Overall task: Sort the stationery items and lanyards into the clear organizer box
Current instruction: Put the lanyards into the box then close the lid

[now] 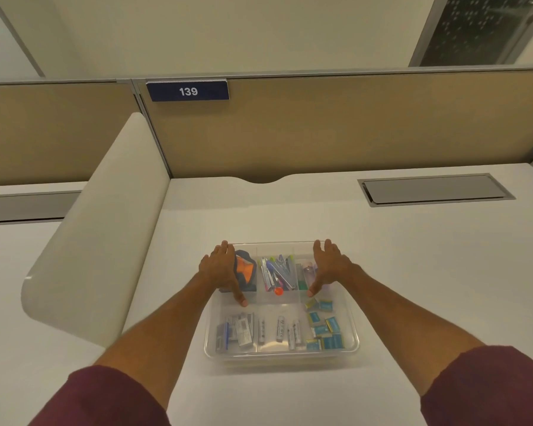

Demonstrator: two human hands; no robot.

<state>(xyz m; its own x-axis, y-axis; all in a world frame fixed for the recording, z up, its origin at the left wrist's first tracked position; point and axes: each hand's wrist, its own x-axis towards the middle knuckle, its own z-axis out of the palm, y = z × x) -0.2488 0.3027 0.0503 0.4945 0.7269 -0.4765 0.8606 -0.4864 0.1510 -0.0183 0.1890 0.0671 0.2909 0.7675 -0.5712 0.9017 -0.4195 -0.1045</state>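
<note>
The clear organizer box point(282, 356) lies on the white desk in front of me, split into several compartments. An orange and dark blue lanyard point(246, 269) fills the far-left one, and pens with metal clips point(279, 272) the far-middle one. Grey small boxes point(236, 332), white cylinders point(279, 330) and blue packets point(323, 330) lie in the near row. My left hand point(222, 269) clasps the far-left wall, thumb inside the box. My right hand point(330, 265) clasps the far-right wall the same way, partly hiding a green item point(303, 282).
A tan partition with a blue "139" sign point(187, 91) stands behind the desk. A white side divider point(105, 229) rises at the left. A grey cable hatch point(434, 189) is set into the desk at the far right.
</note>
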